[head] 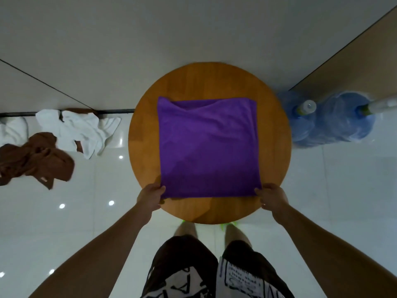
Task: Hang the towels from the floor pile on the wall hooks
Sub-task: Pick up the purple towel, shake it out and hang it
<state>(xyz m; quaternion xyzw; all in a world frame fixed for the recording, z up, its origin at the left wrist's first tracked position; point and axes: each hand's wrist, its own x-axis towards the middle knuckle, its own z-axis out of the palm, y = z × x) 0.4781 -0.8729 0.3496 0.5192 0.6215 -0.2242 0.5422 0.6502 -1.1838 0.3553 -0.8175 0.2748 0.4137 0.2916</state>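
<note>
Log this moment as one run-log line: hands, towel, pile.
left hand: pinches near corner | right hand: pinches other near corner | purple towel: flat on round table | floor pile: brown, white towels left | hooks: unseen

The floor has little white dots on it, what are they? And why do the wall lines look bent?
In the head view, the dots on the shiny floor are glare, most likely from lights above. The wide-angle lens bends and splays the wall lines. The room is dim, and the water bottles look smeared by blur. The purple towel on the round table shows sharper.
</note>
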